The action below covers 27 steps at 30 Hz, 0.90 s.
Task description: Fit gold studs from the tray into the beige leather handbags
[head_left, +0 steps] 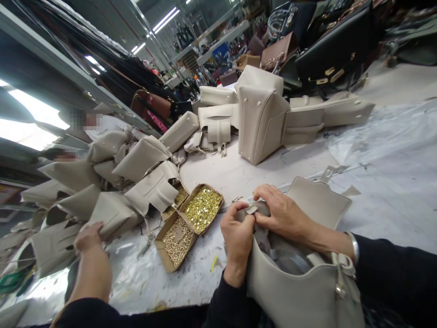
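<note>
A long pale surface (pixel 218 166) runs across a big, busy room. At its near right part is a beige bag (pixel 293 294), open at the top, with its flap (pixel 317 198) standing up on the right. The person's left grip (pixel 238 239) pinches the bag's top edge. The right grip (pixel 285 212) pinches the same spot from the other side, by a small pale tab (pixel 251 208).

Just left of the hands sit brown boxes that touch each other. One box (pixel 220 206) has shiny gold bits in it, and a nearer box (pixel 163 257) has little coppery beads. A yellow scrap (pixel 214 263) lies near them.

Lots of beige bags (pixel 139 155) are heaped along the left side. A co-worker's hand (pixel 89 238) touches the near part of the heap. A big beige bag (pixel 261 118) stands on end in the far middle. To the right, see-through plastic (pixel 378 136) covers part of the surface. Behind it sits a large black bag (pixel 336 50).

Far back, more bags and shelves fill the room under long bright lights (pixel 166 20). On the far left, a person in white (pixel 109 125) is behind the heap.
</note>
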Available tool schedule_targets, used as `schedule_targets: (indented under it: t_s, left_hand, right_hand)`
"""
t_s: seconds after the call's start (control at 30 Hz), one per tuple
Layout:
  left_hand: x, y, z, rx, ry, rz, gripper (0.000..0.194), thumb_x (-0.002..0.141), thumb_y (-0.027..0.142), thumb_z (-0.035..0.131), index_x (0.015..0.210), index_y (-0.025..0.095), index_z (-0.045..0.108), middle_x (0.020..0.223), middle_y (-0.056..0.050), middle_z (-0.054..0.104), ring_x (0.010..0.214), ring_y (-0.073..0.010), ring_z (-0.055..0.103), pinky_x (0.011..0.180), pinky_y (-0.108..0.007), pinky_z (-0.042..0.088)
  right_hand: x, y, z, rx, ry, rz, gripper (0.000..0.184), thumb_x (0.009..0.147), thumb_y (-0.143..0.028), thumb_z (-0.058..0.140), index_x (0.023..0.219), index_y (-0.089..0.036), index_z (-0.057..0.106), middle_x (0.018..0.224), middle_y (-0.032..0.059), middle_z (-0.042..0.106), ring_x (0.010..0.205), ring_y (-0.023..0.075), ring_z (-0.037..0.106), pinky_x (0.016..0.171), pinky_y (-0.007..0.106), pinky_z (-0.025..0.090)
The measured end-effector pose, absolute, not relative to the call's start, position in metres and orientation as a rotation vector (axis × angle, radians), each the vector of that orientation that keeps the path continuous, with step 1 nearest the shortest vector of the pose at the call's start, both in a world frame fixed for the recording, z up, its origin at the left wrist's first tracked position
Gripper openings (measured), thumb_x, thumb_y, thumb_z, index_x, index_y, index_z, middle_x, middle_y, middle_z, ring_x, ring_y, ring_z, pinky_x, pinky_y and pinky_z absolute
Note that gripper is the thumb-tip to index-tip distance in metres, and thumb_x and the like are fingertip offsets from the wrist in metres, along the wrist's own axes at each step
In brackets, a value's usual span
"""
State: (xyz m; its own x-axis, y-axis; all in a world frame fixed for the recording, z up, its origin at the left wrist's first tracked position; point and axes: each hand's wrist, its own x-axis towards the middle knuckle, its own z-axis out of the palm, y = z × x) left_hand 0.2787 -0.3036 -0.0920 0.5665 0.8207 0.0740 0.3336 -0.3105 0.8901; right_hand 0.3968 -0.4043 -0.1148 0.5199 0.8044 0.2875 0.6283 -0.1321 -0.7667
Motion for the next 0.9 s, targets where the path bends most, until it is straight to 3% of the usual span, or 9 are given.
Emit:
schedule_targets:
  t_s: [0.07,0.17,0.3,0.53,0.7,0.83,0.9]
  left_hand:
    - [0.278,-0.303,-0.093,1.910,0.921,0.666,0.022,0.068,0.018,0.063,0.088,0.019,0.073,0.090,-0.002,0.075,0.089,-0.0198,0.068,0.086,-0.030,0.051]
    - [0.276,-0.299,-0.094,1.949,0.940,0.630,0.030,0.069,0.018,0.064,0.098,0.018,0.070,0.095,-0.003,0.073,0.093,-0.0202,0.067,0.088,-0.030,0.051]
    - [0.275,-0.294,-0.090,1.982,0.995,0.610,0.039,0.067,0.018,0.065,0.105,0.017,0.064,0.097,-0.003,0.070,0.091,-0.0200,0.065,0.085,-0.029,0.050]
    - [0.264,-0.291,-0.084,1.904,0.951,0.349,0.022,0.073,0.023,0.065,0.092,0.015,0.072,0.081,-0.003,0.073,0.074,-0.0190,0.064,0.069,-0.027,0.049]
    - [0.259,-0.309,-0.089,2.152,0.922,0.582,0.019,0.080,0.019,0.064,0.096,0.018,0.073,0.088,-0.003,0.076,0.082,-0.0206,0.070,0.076,-0.030,0.052]
    - [0.256,-0.319,-0.099,2.430,0.798,0.737,0.023,0.082,0.013,0.064,0.103,0.018,0.071,0.092,-0.005,0.076,0.084,-0.0229,0.072,0.077,-0.032,0.053]
    - [0.255,-0.321,-0.102,2.515,0.770,0.778,0.024,0.083,0.012,0.063,0.104,0.018,0.070,0.091,-0.005,0.075,0.083,-0.0236,0.072,0.076,-0.033,0.053]
  right_hand:
    - [0.400,-0.404,-0.115,-1.841,-1.101,0.450,0.036,0.079,-0.016,0.066,0.115,-0.019,0.062,0.107,0.0061,0.070,0.098,0.0248,0.064,0.083,0.034,0.045]
    - [0.404,-0.405,-0.115,-1.807,-1.054,0.670,0.033,0.083,-0.022,0.066,0.116,-0.025,0.068,0.102,0.0023,0.075,0.091,0.0238,0.069,0.077,0.032,0.047]
    - [0.403,-0.407,-0.117,-1.696,-1.002,0.650,0.028,0.085,-0.026,0.072,0.113,-0.025,0.072,0.109,0.0018,0.076,0.101,0.0244,0.070,0.088,0.034,0.049]
    - [0.396,-0.411,-0.118,-1.539,-0.990,0.603,0.025,0.082,-0.015,0.068,0.106,-0.023,0.070,0.105,0.0009,0.075,0.098,0.0212,0.068,0.089,0.033,0.049]
    - [0.405,-0.408,-0.119,-1.583,-0.924,0.733,0.026,0.076,-0.021,0.073,0.101,-0.021,0.067,0.092,-0.0004,0.071,0.085,0.0201,0.064,0.075,0.030,0.048]
    - [0.414,-0.405,-0.120,-1.288,-0.901,1.108,0.034,0.076,-0.027,0.073,0.109,-0.017,0.073,0.084,0.0007,0.070,0.072,0.0173,0.061,0.066,0.027,0.048]
    - [0.415,-0.404,-0.118,-1.186,-0.849,1.146,0.039,0.076,-0.027,0.074,0.114,-0.016,0.074,0.087,0.0024,0.071,0.071,0.0163,0.060,0.065,0.027,0.049]
